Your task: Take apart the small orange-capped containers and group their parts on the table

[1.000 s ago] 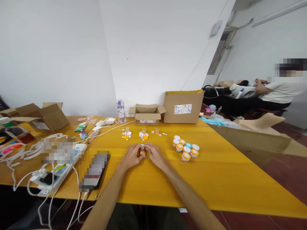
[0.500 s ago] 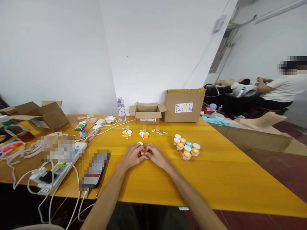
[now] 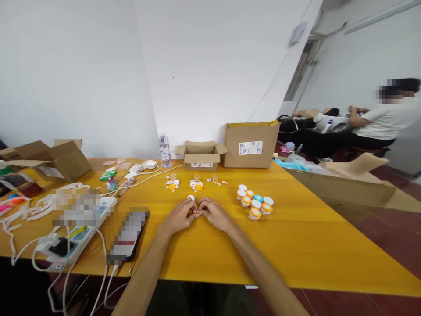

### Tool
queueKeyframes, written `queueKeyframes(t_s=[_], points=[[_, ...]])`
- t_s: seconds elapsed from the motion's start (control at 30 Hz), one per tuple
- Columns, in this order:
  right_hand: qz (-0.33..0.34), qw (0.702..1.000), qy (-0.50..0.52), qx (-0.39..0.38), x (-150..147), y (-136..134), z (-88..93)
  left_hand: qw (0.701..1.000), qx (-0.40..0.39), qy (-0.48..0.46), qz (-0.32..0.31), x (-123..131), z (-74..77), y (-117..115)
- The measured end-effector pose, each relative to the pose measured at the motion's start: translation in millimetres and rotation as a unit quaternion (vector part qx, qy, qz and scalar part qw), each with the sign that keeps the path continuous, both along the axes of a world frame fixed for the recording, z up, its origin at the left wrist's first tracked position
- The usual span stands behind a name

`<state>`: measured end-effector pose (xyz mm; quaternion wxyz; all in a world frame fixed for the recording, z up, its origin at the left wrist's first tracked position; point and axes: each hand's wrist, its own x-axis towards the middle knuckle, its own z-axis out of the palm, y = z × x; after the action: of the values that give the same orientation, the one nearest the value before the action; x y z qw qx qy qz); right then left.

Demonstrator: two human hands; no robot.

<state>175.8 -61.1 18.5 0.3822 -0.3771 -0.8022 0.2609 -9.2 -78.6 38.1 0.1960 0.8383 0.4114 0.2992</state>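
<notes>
My left hand [image 3: 180, 216] and my right hand [image 3: 211, 213] meet over the table, thumbs and fingers pinched together. Between the fingertips is a small whitish piece, mostly covered, whose kind I cannot make out. A round white cap [image 3: 190, 198] lies just beyond my left fingers. Farther back are small clear cups [image 3: 196, 178], orange rings [image 3: 198, 188] and little white parts with dark marks [image 3: 176, 182]. Off to the right of my right hand stands a cluster of small clear containers with white, orange and teal lids [image 3: 255, 213].
An open carton [image 3: 201, 163], a large closed cardboard box [image 3: 250, 147] and a water bottle [image 3: 165, 150] stand along the wall. On the left lie a phone [image 3: 130, 235], a power strip [image 3: 77, 239] and tangled white cables. A person in a white shirt [image 3: 383, 118] sits far right.
My fingertips have shifted slightly, and the orange-tinted bit between them no longer shows; a small whitish piece shows instead. The view has moved a little.
</notes>
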Motion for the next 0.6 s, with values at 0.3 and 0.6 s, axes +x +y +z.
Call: queueKeyframes(t_s=[0.3,0.6], points=[[-0.029,0.999,0.01,0.011,0.2,2.4,-8.0,0.999,-0.044,-0.009,0.018,-0.8,-1.0,1.0],[-0.114,0.992,0.006,0.056,8.9,14.2,-26.2,0.998,-0.063,-0.023,0.013,-1.1,-6.0,3.9]])
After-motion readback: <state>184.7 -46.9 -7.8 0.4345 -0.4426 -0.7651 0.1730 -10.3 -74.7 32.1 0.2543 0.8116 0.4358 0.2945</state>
